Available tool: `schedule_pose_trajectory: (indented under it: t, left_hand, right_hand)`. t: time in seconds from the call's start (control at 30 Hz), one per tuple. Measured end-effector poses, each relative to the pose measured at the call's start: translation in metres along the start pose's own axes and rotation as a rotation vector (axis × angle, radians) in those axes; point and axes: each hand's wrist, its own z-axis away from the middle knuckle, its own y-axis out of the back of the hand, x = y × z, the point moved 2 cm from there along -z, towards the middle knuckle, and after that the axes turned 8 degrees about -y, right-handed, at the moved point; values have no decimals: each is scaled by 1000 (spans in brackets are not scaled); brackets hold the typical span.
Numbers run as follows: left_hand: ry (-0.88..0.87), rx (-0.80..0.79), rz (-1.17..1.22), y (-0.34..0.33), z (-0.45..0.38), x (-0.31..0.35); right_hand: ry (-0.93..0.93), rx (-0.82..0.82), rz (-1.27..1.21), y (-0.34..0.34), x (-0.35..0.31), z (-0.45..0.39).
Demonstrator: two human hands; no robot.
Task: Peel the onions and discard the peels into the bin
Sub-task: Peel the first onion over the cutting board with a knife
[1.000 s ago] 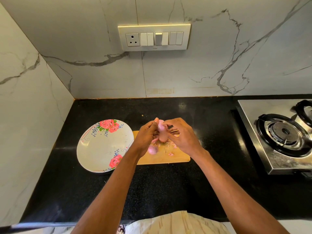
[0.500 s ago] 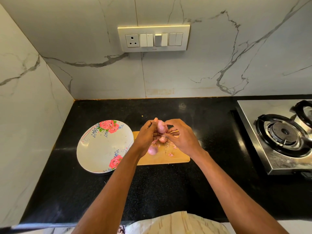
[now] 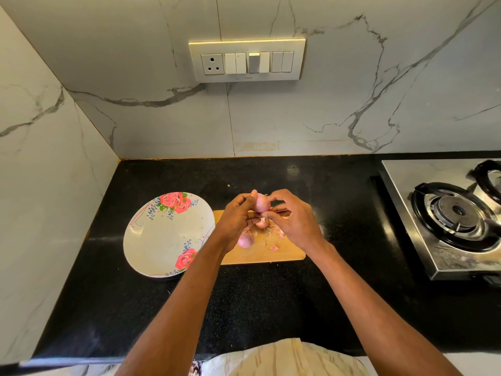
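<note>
My left hand (image 3: 235, 219) pinches the onion (image 3: 262, 203) between thumb and fingers, stem end pointing away. My right hand (image 3: 294, 221) pinches its skin from the opposite side, nearer the tip.

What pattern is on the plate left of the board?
White plate with red-pink roses, green leaves, small blue sprigs; clearest in the head view.

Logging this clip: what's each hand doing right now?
Left hand: holding the onion.
Right hand: fingertips pinching at the same onion.
</note>
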Motion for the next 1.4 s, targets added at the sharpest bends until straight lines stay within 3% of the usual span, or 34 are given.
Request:
schedule_pose_trajectory:
  t: [0.53, 0.77, 0.97, 1.17, 1.4]
  left_hand:
    - [4, 19, 19, 0, -1, -2]
    - [1, 18, 30, 0, -1, 0]
    - [-6, 24, 20, 1, -1, -2]
    - [-19, 29, -1, 4, -1, -4]
    - [-23, 60, 3, 7, -2, -2]
  right_hand:
    - [-20, -54, 42, 0, 1, 0]
    - [17, 37, 50, -2, 6, 2]
    - [-10, -56, -5, 0, -2, 2]
    - [24, 40, -14, 4, 2, 0]
    - [1, 7, 71, 4, 7, 0]
